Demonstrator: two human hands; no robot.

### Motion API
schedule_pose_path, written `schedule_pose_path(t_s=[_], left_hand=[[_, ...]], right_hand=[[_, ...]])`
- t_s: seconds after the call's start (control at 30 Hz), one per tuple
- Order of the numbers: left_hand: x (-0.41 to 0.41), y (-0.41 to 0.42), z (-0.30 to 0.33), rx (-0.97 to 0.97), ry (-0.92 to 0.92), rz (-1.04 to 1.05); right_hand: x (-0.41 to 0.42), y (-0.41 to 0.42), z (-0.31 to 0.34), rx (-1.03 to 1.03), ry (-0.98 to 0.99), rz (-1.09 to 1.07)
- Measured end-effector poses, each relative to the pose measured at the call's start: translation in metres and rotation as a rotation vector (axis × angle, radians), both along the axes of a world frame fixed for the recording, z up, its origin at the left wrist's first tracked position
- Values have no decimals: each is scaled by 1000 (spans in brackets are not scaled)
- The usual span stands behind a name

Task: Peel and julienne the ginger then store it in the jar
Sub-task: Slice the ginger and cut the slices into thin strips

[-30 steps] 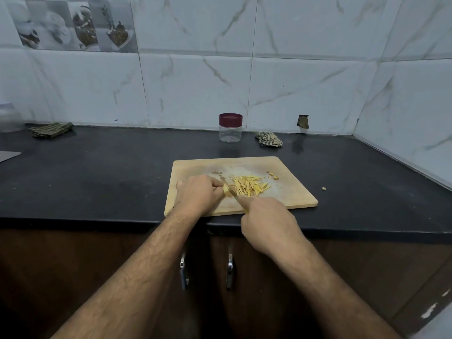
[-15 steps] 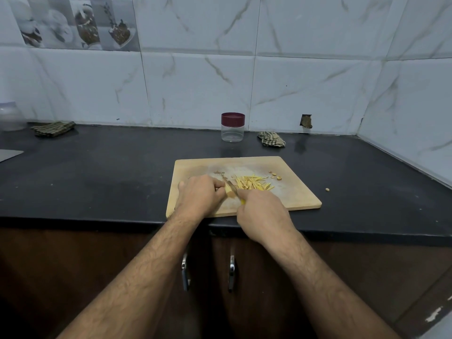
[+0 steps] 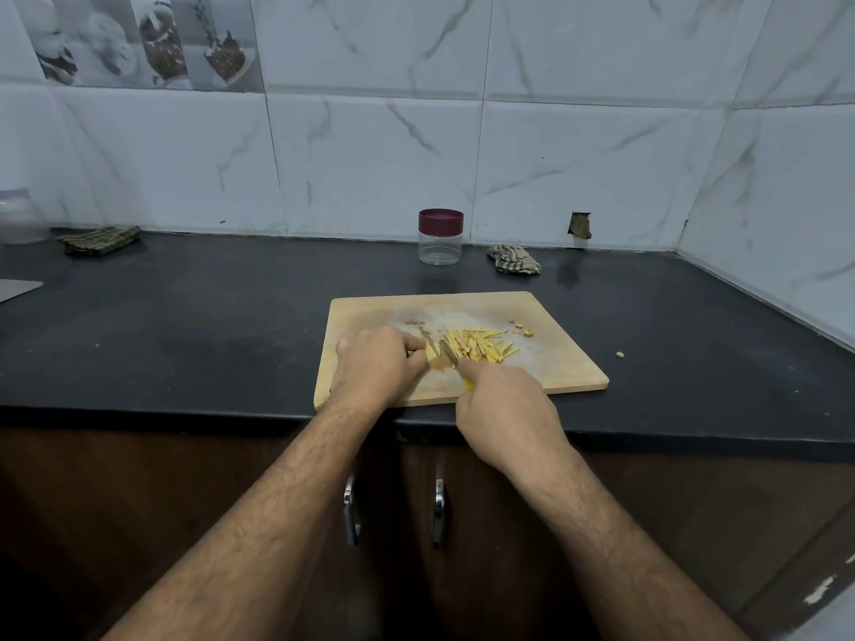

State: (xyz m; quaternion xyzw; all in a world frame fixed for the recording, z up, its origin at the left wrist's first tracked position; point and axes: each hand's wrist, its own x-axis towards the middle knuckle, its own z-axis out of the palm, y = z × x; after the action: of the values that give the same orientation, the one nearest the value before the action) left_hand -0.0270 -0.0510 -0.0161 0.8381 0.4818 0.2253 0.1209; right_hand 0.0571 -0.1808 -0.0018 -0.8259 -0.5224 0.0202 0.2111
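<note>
A wooden cutting board (image 3: 555, 363) lies at the counter's front edge. On it sits a pile of yellow ginger strips (image 3: 481, 347), with a few small ginger bits (image 3: 523, 329) to their right. My left hand (image 3: 377, 367) holds a small ginger piece (image 3: 432, 353) down with curled fingers. My right hand (image 3: 506, 409) grips a knife with a yellow handle; its blade (image 3: 449, 353) lies between the held piece and the pile. A clear jar with a maroon lid (image 3: 440, 236), lid on, stands behind the board near the wall.
The black counter (image 3: 208, 326) ends at the tiled wall. A crumpled cloth (image 3: 513, 265) lies right of the jar, a folded checked cloth (image 3: 99, 239) at far left beside a clear container (image 3: 21, 217). One ginger scrap (image 3: 620, 354) lies off the board.
My right hand with the knife has drawn back slightly toward me; the blade stays beside the held ginger piece. My left hand has kept its place.
</note>
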Motion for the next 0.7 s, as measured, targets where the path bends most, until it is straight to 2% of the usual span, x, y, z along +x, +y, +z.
schedule_pose_path(t_s=[0.37,0.7], left_hand=[[1,3,-1,-5,11,-6],[1,5,-2,-14,-1,0]], right_hand=[[-1,14,6,-41,17,45],[-7,20,9,-83,-65,53]])
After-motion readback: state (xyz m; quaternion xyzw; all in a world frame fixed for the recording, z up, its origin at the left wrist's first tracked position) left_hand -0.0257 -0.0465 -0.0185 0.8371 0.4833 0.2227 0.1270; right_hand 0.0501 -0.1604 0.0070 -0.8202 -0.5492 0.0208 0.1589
